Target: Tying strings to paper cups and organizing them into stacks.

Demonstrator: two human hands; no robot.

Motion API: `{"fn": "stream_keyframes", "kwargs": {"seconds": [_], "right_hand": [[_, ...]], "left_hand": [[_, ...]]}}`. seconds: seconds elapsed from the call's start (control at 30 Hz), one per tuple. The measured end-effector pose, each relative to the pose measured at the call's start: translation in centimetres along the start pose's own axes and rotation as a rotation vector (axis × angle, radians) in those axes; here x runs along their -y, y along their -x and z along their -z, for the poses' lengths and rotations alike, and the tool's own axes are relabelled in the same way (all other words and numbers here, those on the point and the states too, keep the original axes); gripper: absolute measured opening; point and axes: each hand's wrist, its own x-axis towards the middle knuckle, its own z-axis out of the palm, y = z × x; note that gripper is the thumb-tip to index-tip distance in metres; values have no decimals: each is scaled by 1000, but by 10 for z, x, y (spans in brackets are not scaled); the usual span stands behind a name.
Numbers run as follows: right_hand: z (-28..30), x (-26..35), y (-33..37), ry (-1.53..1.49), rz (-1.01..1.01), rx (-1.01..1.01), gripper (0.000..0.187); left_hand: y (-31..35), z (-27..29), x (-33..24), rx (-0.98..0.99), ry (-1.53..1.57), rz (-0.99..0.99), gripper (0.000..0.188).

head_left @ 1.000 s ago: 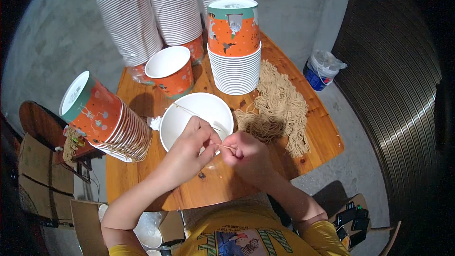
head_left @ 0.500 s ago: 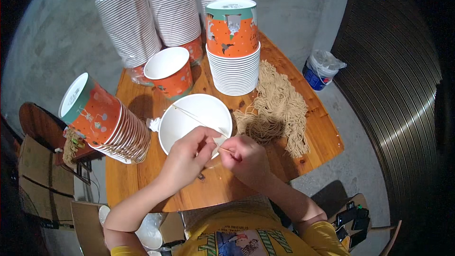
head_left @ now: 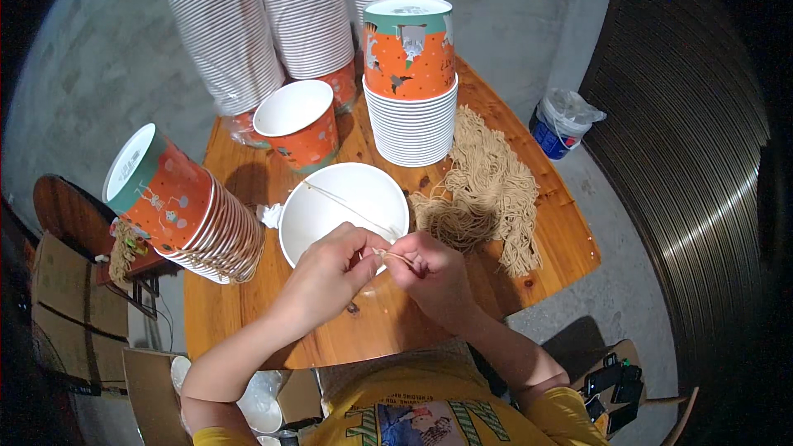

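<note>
A tan string is pinched between the fingertips of both my hands, at the near rim of an open white-lined paper bucket. My left hand is closed on it at the rim's near side. On its right my right hand grips the string too, with a small loop of it curving beside the fingers. A strand stretches across the bucket's mouth to its far left rim. Whether there is a knot under my fingertips is hidden. A loose bundle of tan string lies on the table right of the bucket.
Behind stands an upright orange bucket. An upside-down stack rises at the back; another stack, with strings along its rims, leans at left. Plastic-wrapped stacks stand by the wall. A blue-and-white pail is beyond the wooden table.
My right fingers have shifted slightly, and the string by them now bends into a small loop. My left hand stays almost in place. The whole view has moved slightly.
</note>
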Motion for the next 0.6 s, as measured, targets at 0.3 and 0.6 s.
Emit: {"fn": "stream_keyframes", "kwargs": {"seconds": [0.3, 0.6], "right_hand": [[-1, 1, -1, -1, 11, 11, 8], [0, 4, -4, 254, 160, -12, 12]], "left_hand": [[2, -1, 0, -63, -73, -22, 9], [1, -2, -2, -62, 168, 65, 5]]}}
